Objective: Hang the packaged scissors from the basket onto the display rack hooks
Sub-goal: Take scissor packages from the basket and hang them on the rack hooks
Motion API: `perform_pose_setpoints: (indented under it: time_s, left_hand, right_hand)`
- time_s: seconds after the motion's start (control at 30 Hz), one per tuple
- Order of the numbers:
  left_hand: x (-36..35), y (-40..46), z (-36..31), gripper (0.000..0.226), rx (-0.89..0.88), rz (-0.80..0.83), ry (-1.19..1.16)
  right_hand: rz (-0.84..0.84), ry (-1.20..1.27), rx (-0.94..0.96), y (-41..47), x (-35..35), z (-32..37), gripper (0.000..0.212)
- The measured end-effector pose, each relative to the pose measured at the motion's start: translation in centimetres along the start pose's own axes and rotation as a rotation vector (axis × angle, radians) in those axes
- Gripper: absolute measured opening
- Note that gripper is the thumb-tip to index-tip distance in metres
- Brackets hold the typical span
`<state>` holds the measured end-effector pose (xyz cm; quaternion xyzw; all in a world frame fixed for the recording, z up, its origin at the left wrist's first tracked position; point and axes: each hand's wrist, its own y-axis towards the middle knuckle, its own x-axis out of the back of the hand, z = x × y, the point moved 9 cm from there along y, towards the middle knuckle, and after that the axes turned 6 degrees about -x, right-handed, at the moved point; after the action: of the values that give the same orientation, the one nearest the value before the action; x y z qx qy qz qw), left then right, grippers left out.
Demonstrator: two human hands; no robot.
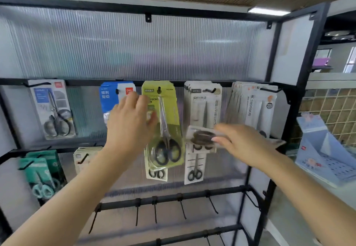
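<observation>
The display rack (300, 83) carries five groups of packaged scissors on its upper rail: one grey pack (52, 109) at the far left, a blue-and-white stack (108, 97), a lime-green pack (167, 124), a white stack (202, 105), and a fanned white stack (252, 107) printed "SCISSORS" at the right. The rail below holds four more groups: two green packs (41, 172), a cream stack (82, 159), and two white packs (194, 170) partly hidden behind the upper row. The lowest full rail shows six bare black hooks (182, 207).

The left hand (131, 124) is raised with fingers spread, resting against the left edge of the lime-green pack and covering part of the blue-and-white stack; whether it grips anything cannot be told. The right hand (242, 145) pinches one white scissors package (204, 135), held sideways and blurred, just in front of the lower part of the white stack. The basket is out of view.
</observation>
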<state>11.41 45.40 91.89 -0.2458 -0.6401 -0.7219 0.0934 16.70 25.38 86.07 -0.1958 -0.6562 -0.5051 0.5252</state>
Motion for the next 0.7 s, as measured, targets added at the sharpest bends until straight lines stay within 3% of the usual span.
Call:
perform_pose_setpoints:
  time_s: [0.07,0.13,0.23,0.3,0.43,0.5,0.6,0.7]
  left_hand:
    - [-0.1,-0.9,-4.4,0.023,-0.297,-0.007,-0.056]
    - [-1.6,-1.9,-7.4,0.024,-0.373,0.125,-0.151]
    - [-5.3,-3.2,-9.0,0.026,-0.227,0.403,-0.270]
    - [-7.6,-3.9,-9.0,0.023,-0.106,0.530,-0.384]
    - [-8.2,-4.4,-9.0,0.016,-0.004,0.447,-0.578]
    - [-8.8,-5.4,-8.3,0.015,0.181,0.464,-0.798]
    - [-10.4,-7.3,-8.6,0.015,0.437,0.545,-1.217]
    - [-12.1,-9.8,-9.8,0.018,0.692,0.630,-1.500]
  right_hand:
    - [-0.139,-0.346,0.242,-0.8,0.9,2.0,0.022]
    - [-0.264,-0.417,0.378,-1.7,1.6,3.4,0.036]
    - [-0.409,-0.524,0.485,-2.8,2.7,5.0,0.018]
    - [-0.521,-0.605,0.536,-3.8,3.4,5.9,0.021]
    - [-0.689,-0.652,0.494,-4.8,5.3,5.5,0.016]
    - [-0.808,-0.495,0.306,-5.3,8.1,2.9,0.046]
    - [-0.945,0.047,-0.032,-6.2,12.7,-2.6,0.057]
    - [-0.677,0.634,-0.353,-4.0,11.5,-8.0,0.062]
